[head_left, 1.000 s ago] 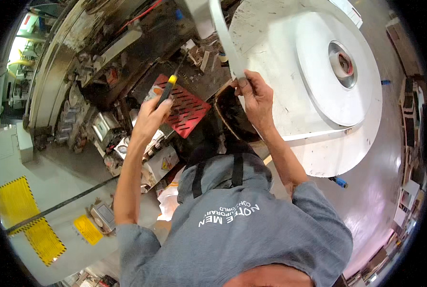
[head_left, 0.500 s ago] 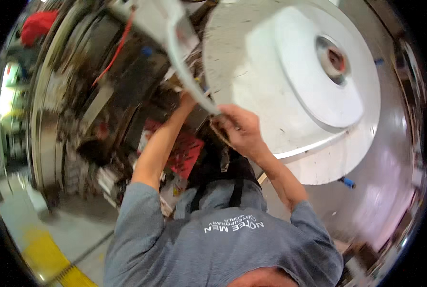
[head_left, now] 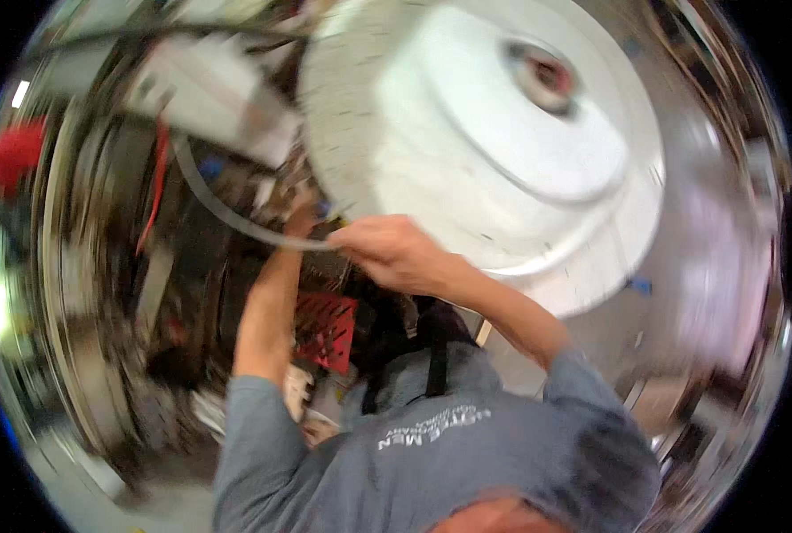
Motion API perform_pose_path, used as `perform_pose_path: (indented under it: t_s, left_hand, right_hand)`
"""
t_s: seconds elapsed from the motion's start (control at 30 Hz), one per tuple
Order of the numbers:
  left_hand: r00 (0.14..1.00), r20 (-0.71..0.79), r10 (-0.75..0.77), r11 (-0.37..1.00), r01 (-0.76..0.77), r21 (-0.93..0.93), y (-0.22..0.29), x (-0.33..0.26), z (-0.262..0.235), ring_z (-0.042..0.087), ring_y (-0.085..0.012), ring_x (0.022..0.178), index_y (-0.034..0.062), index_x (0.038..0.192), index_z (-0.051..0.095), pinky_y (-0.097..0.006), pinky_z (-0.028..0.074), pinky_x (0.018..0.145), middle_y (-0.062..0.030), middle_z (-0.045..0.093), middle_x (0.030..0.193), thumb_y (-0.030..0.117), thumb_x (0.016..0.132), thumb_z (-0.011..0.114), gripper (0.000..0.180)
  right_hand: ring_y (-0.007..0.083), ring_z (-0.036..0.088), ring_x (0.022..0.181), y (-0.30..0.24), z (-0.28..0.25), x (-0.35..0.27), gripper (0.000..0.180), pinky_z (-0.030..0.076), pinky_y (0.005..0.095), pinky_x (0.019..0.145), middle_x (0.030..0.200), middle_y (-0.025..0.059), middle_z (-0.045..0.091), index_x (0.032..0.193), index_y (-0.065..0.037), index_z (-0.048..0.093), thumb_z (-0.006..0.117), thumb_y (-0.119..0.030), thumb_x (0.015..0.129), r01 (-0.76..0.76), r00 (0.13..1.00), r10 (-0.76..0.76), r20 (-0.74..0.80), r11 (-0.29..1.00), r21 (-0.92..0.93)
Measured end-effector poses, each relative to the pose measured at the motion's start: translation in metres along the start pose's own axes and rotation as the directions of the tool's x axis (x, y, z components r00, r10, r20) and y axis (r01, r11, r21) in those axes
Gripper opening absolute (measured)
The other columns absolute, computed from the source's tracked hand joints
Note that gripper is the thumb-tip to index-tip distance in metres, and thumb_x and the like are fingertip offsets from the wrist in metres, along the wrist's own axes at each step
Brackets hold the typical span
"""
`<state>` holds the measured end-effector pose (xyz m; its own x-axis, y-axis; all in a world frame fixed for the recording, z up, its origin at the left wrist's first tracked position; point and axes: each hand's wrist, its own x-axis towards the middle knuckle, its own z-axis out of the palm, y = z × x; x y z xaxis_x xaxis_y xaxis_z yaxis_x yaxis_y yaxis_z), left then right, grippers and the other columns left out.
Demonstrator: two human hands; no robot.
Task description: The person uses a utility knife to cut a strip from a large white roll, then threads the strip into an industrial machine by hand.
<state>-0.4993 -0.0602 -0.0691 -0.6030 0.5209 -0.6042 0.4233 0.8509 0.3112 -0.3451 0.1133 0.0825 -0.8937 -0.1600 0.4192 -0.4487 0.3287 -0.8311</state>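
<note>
The right hand is curled over a thin grey hose, fingers closed narrowly on its near end just below the rim of a large white round housing. The left hand reaches farther in, to the left of the right hand and close against the same hose; blur and the machine parts around it hide its fingers, so whether it grips anything cannot be told. The hose curves up and to the left from the hands toward a pale grey box-shaped part at the far left of the housing.

The white housing fills the far right of the view, stepped in rings, with a small reddish hub near its centre. Its lower edge hangs just above the right forearm. Under the left forearm sits a red perforated plate, tilted, among dark machine parts too blurred to name. A red cable runs down at the left of the hose, and a red rounded object shows at the far left rim.

The person wears a grey long-sleeved shirt with dark straps over the chest. To the right of the housing the floor looks pale and smeared by motion, with a small blue mark on it. The left side is tightly packed with metal frames; the only open room lies at the right and near the bottom left.
</note>
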Motion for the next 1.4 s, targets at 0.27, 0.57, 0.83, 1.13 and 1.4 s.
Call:
perform_pose_path:
  t_s: [0.27, 0.57, 0.83, 1.13, 1.4]
  left_hand:
    - [0.896, 0.432, -0.104, 0.856, -0.140, 0.497, 0.078, -0.224, -0.162, 0.068, -0.0300, 0.102, -0.0011, 0.098, 0.070, -0.044, 0.053, 0.088, -0.0205, 0.070, 0.103, 0.015, 0.087, 0.062, 0.021]
    - [0.363, -0.724, 0.586, 0.804, -0.372, 0.464, 0.120, -0.245, -0.166, 0.059, -0.0339, 0.114, -0.0030, 0.113, 0.063, -0.040, 0.049, 0.099, -0.0176, 0.064, 0.115, -0.009, 0.077, 0.057, 0.037]
    - [0.800, -0.465, 0.378, 0.900, -0.201, 0.386, 0.111, -0.206, -0.139, 0.055, -0.0301, 0.118, 0.0029, 0.113, 0.060, -0.042, 0.044, 0.098, -0.0144, 0.066, 0.105, 0.002, 0.075, 0.062, 0.038]
    - [0.546, -0.790, 0.279, 0.959, -0.200, 0.201, 0.041, -0.121, -0.126, 0.063, -0.0416, 0.082, 0.0019, 0.083, 0.063, -0.047, 0.051, 0.074, -0.0194, 0.064, 0.080, 0.002, 0.077, 0.059, 0.008]
    - [0.410, -0.893, 0.183, 0.978, 0.019, 0.210, 0.042, -0.087, -0.146, 0.064, -0.0388, 0.088, 0.0054, 0.090, 0.066, -0.051, 0.047, 0.078, -0.0170, 0.068, 0.089, 0.006, 0.078, 0.059, 0.014]
  right_hand:
    - [0.0114, 0.063, 0.081, 0.011, -0.120, 0.041, 0.023, 0.052, 0.0278, 0.071, 0.091, 0.0051, 0.070, 0.115, 0.000, 0.065, 0.054, 0.000, 0.094, -0.341, 0.940, 0.324, 0.109, 0.909, 0.238]
    - [0.0212, 0.063, 0.075, 0.004, -0.088, 0.039, 0.030, 0.053, 0.0314, 0.071, 0.091, 0.0126, 0.068, 0.112, -0.001, 0.066, 0.057, 0.010, 0.085, 0.031, 0.966, -0.003, 0.260, 0.994, -0.101]
    - [0.0312, 0.063, 0.078, 0.007, -0.101, 0.066, 0.021, 0.051, 0.0375, 0.068, 0.089, 0.0150, 0.065, 0.107, -0.002, 0.067, 0.062, 0.002, 0.087, 0.161, 0.910, -0.048, 0.413, 0.956, -0.244]
    - [0.0323, 0.065, 0.084, 0.044, -0.069, 0.096, 0.021, 0.051, 0.0389, 0.073, 0.095, 0.0169, 0.066, 0.111, -0.004, 0.065, 0.061, -0.002, 0.091, 0.244, 0.962, -0.173, 0.210, 0.887, -0.392]
    - [0.0377, 0.065, 0.089, 0.060, -0.010, 0.161, 0.029, 0.052, 0.0445, 0.074, 0.096, 0.0159, 0.067, 0.115, -0.013, 0.065, 0.057, -0.005, 0.088, 0.171, 0.985, -0.121, 0.127, 0.821, -0.545]
